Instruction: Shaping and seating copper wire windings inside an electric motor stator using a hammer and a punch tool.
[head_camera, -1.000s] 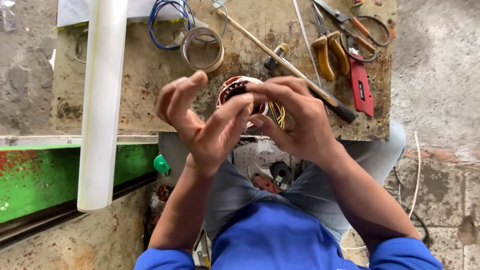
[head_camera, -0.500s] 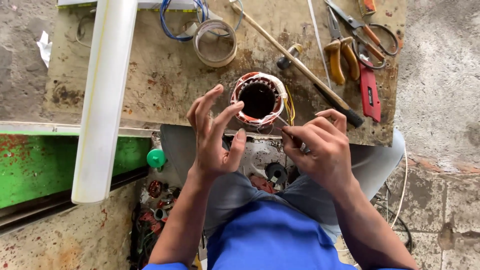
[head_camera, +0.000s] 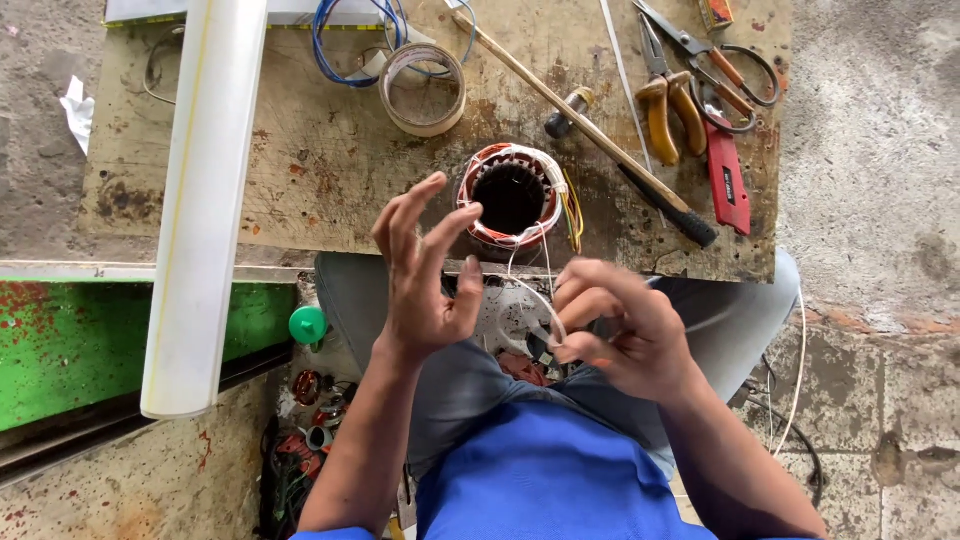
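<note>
A small motor stator, ringed with copper windings and bound in white lacing, is seen standing on end at the centre of the frame, near the front edge of a stained wooden board; a length of white cord is drawn from its winding down to the right hand, at lower right of centre, where it is pinched between curled fingers; the left hand, just left of centre, is held up with fingers spread and nothing gripped, close to the stator but apart from it. A hard pull on the cord could, by this view, tip the stator off the near edge and onto the lap below; the loop might also snag on the yellow leads at the stator's right side, or bite into the winding's enamel. A wooden-handled tool, pliers, scissors and a red knife lie at upper right, a tape roll at upper centre and a white pipe at left; a swept elbow could knock any of them.
</note>
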